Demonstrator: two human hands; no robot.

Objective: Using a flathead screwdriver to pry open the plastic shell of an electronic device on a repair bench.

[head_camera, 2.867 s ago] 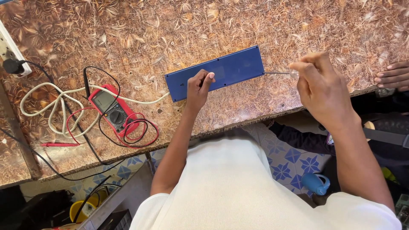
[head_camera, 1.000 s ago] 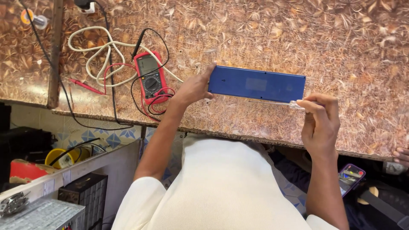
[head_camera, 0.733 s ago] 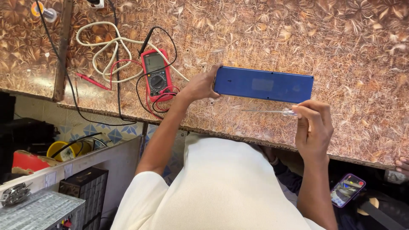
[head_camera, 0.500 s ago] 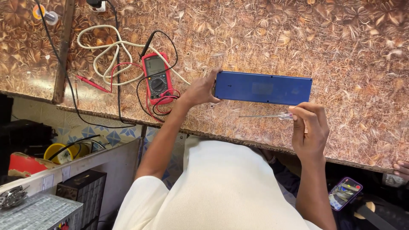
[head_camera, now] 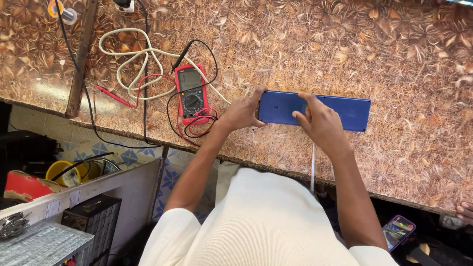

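Blue panel [head_camera: 345, 112] flat on brown leaf-patterned countertop [head_camera: 394, 59]; left hand [head_camera: 241, 112] fingers clamped on its end, right hand [head_camera: 319, 120] fingers pressing top.

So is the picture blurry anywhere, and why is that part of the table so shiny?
In the head view, most is sharp: the blue panel under the left hand and right hand, and the red multimeter. A pale patch of glare sits on the patterned worktop at the left. The view bends slightly at the edges, and the floor corner is dark.

blue flat rectangular panel [head_camera: 340, 111] | lying flat | on patterned countertop [head_camera: 345, 44]
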